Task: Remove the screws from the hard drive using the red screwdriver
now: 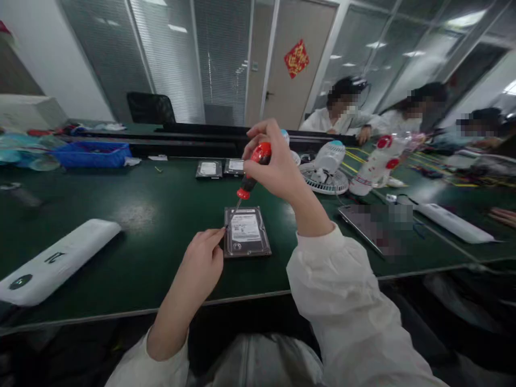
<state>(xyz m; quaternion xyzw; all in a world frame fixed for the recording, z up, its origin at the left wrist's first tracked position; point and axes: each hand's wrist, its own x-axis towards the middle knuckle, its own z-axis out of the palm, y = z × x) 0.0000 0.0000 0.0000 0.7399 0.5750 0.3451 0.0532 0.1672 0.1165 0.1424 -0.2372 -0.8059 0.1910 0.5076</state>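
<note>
A hard drive [245,228] with a white label lies flat on the green table in front of me. My right hand [268,161] is closed around the red and black handle of a screwdriver [246,186], held tilted above the drive. Its thin shaft slants down to the drive's left edge. Beside that edge, my left hand [203,255] has its thumb and fingers pinched together, touching the drive close to the screwdriver's tip. Whatever is between those fingertips is too small to make out.
Two more hard drives [209,169] [234,167] lie farther back. A blue tray [92,155] stands at the back left, a white oblong device [60,260] at the near left. Rightward are a fan [328,166] and a dark flat panel [366,226]. Several people sit across the table.
</note>
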